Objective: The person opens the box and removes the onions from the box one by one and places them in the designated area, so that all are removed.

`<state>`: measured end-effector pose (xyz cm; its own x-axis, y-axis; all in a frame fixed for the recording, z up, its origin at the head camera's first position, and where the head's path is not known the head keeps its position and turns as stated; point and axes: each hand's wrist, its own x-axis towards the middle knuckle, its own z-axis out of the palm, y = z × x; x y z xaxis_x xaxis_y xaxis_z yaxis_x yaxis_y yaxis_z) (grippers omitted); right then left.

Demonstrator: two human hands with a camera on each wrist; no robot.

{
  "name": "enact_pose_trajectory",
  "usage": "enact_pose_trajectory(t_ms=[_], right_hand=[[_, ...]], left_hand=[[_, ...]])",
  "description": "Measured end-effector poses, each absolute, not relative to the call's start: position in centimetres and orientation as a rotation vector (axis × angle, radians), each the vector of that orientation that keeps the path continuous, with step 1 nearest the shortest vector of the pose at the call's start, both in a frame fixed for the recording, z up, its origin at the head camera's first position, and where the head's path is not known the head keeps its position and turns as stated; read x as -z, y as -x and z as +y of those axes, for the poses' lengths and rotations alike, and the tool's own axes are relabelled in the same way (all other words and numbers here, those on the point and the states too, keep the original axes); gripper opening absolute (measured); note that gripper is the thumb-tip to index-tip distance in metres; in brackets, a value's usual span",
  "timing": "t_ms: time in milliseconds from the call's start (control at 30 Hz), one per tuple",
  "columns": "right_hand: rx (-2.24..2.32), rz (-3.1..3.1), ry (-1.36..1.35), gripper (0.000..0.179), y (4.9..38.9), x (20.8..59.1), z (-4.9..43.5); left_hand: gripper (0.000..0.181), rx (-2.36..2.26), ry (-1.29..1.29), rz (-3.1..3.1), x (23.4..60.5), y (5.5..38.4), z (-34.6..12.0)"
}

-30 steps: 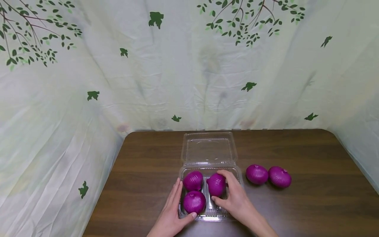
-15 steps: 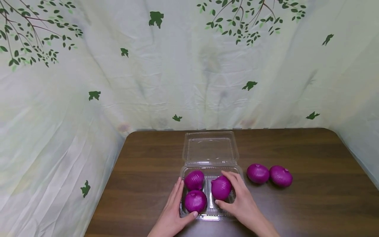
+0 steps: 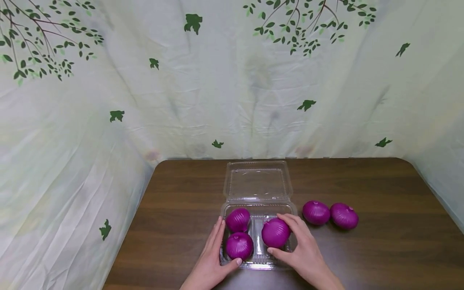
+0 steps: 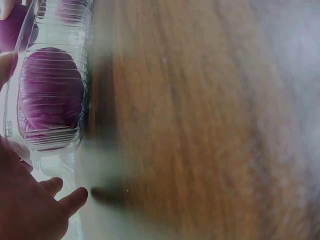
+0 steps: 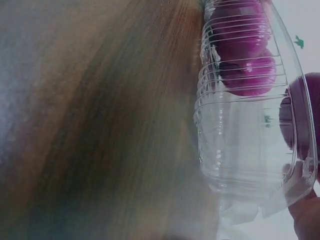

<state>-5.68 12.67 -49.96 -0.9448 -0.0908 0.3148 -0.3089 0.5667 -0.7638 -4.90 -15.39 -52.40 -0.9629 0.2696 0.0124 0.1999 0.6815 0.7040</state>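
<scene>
A clear plastic clamshell box sits on the table with its lid folded back, away from me. On its left side lie two purple onions, a rear onion and a front onion. My left hand rests against the box's left side, fingers straight, its thumb at the front edge. Between thumb and fingers, my right hand grips a third purple onion at the box's right half. The right wrist view shows this onion partly above the rim, with clear space in the box below it.
Right of the box, two more onions lie side by side on the brown wooden table, a nearer-to-box onion and an outer onion. A pale curtain with leaf prints hangs behind the table's rear edge.
My right hand has shifted the gripped onion rightward and slightly toward me, from the box's middle to its right half, and the onion has turned. The left hand has stayed at the box's side.
</scene>
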Motion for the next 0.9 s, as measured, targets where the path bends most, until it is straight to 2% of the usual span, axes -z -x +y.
enact_pose_trajectory(t_ms=[267, 633, 900], right_hand=[[-1.331, -2.54, -0.314, 0.082, 5.3, 49.9, 13.4], [-1.26, -2.479, -0.355, 0.091, 5.1, 49.4, 15.3], [-1.414, -2.441, -0.342, 0.089, 4.7, 49.4, 16.9]], left_hand=[[0.109, -1.146, -0.369, 2.78, 52.5, 5.0, -15.3], [0.108, -1.154, -0.389, 2.776, 52.6, 4.9, -15.4], [0.108, -1.157, -0.389, 2.761, 52.4, 5.0, -15.3]])
